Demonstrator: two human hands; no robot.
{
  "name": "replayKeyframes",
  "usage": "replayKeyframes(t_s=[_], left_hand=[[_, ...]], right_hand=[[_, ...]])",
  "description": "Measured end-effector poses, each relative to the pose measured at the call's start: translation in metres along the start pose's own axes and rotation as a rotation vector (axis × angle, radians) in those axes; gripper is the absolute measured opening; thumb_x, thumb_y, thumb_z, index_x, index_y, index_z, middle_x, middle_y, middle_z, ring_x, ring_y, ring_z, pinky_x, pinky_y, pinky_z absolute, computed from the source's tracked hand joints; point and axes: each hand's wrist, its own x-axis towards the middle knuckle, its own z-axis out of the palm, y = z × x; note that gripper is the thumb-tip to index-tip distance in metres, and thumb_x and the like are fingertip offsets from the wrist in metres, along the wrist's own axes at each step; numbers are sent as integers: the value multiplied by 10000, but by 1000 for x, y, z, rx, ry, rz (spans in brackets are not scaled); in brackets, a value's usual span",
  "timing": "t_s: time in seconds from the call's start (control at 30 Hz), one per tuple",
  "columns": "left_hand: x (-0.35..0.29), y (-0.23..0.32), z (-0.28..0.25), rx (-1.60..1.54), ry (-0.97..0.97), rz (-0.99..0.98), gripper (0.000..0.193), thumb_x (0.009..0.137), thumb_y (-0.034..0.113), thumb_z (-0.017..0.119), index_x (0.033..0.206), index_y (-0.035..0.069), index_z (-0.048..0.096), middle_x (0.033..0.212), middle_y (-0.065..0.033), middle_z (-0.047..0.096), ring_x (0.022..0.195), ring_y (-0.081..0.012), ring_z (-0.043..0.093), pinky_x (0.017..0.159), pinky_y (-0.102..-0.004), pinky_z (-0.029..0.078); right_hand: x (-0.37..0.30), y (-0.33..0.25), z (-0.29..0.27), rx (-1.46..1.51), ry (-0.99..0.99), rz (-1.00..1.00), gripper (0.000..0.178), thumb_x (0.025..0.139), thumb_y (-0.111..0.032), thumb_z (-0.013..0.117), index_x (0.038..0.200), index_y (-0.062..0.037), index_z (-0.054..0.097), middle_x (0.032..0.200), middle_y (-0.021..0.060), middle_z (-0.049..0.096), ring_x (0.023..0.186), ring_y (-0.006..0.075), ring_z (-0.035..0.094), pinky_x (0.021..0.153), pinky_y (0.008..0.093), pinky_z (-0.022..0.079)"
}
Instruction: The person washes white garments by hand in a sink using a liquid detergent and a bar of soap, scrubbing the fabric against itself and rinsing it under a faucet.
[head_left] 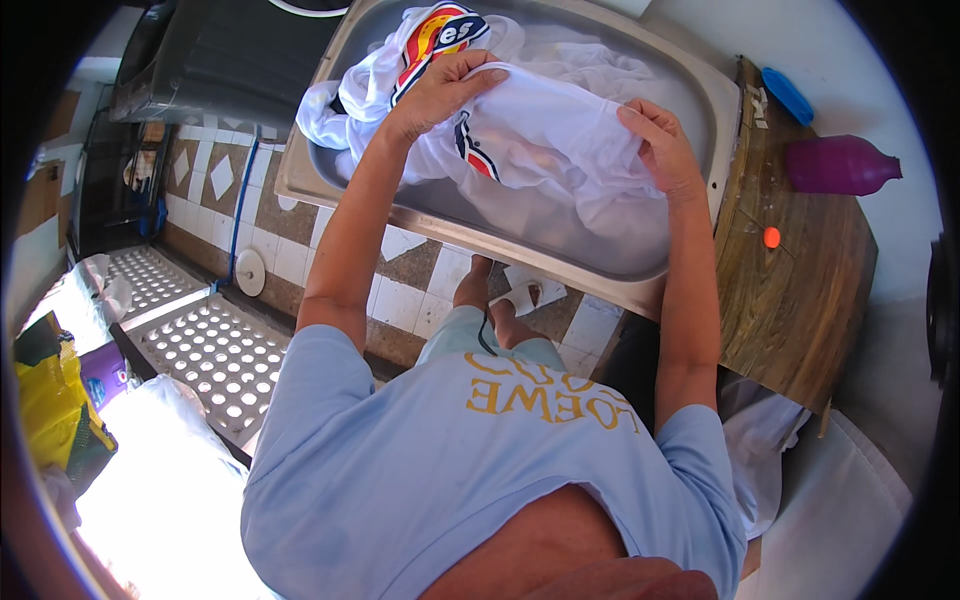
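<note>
A white garment point(545, 112) with a red, yellow and dark blue print is stretched between my two hands over a metal sink point(470, 233). My left hand point(440, 95) pinches its upper edge between thumb and fingers. At the garment's other end, my right hand point(660, 145) grips the same edge, thumb on top. The lower part of the cloth hangs into cloudy water point(625, 235). More wet white fabric point(350, 105) is bunched at the sink's left side, and its folds partly rest above the water.
Right of the sink, a wooden counter point(800, 260) carries a purple bottle point(843, 165), a blue brush-like item point(788, 96) and a small orange object point(771, 237). A black appliance point(225, 60) stands at the left. A perforated grey rack point(205, 365) lies low, near bags point(50, 390).
</note>
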Motion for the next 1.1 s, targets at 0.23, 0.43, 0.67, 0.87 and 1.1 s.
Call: replayKeyframes(t_s=[0.23,0.43,0.67,0.87,1.1], left_hand=[[19,33,66,-496,147,145,321,893,367,555,905,53,622,794,26,587,771,-79,562,706,-208,449],[32,28,197,523,25,639,267,811,282,632,650,79,566,677,-37,588,606,-149,567,635,-324,473],[117,-8,127,520,209,565,208,730,116,685,612,16,546,523,-124,522,488,-215,523,509,-319,419],[128,-31,146,250,-14,684,150,664,137,726,717,23,645,637,-121,607,596,-254,590,591,-324,462],[158,1,82,621,-220,102,413,740,398,681,880,10,673,803,-166,651,752,-280,621,711,-348,477]], right_hand=[[26,31,36,673,274,39,186,844,-182,621,942,-24,616,872,48,647,767,154,609,735,284,485],[63,105,-6,1511,-425,-199,206,885,-246,572,973,-60,567,924,65,582,843,182,570,775,282,472],[59,58,56,897,549,-148,434,887,-490,490,1096,-111,515,1055,73,551,964,190,547,829,332,467],[41,86,16,442,656,-395,313,862,-409,579,934,-107,546,847,88,582,793,225,590,722,396,512],[3,31,-38,-169,960,-110,241,782,-261,637,837,-30,595,766,144,631,736,334,614,722,411,514]])
